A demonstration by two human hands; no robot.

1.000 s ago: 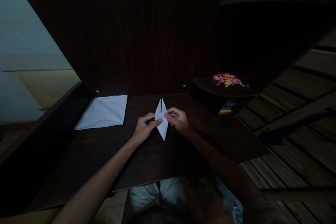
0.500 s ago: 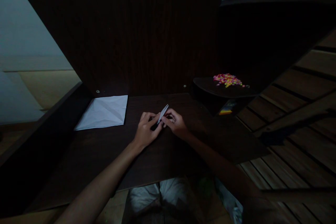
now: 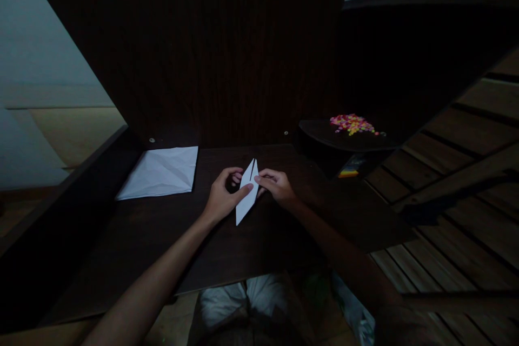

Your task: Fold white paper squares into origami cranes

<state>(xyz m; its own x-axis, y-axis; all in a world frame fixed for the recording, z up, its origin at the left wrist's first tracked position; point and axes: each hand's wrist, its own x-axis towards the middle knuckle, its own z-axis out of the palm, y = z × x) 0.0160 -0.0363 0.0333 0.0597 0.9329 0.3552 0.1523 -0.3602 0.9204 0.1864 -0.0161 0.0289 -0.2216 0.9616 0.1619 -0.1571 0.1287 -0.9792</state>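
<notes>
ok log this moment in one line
left hand: touching folded paper | right hand: pinching folded paper | creased paper: flat on desk

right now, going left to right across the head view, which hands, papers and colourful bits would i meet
Flat white paper, left hand, folded white paper, right hand, pile of small colourful pieces.

1. Looks like a room in a home, dimly lit.
2. Across the centre, a dark-brown wood-grain desk (image 3: 133, 232) backed by a tall dark wooden panel (image 3: 203, 54) reads as household furniture.
3. At centre right, a small round-fronted dark shelf (image 3: 318, 132) bears a loose heap of tiny pink, yellow and orange pieces (image 3: 352, 123).
4. Upper left, a plain pale-blue wall (image 3: 40, 38); far right, brown wooden slats (image 3: 486, 102).
</notes>
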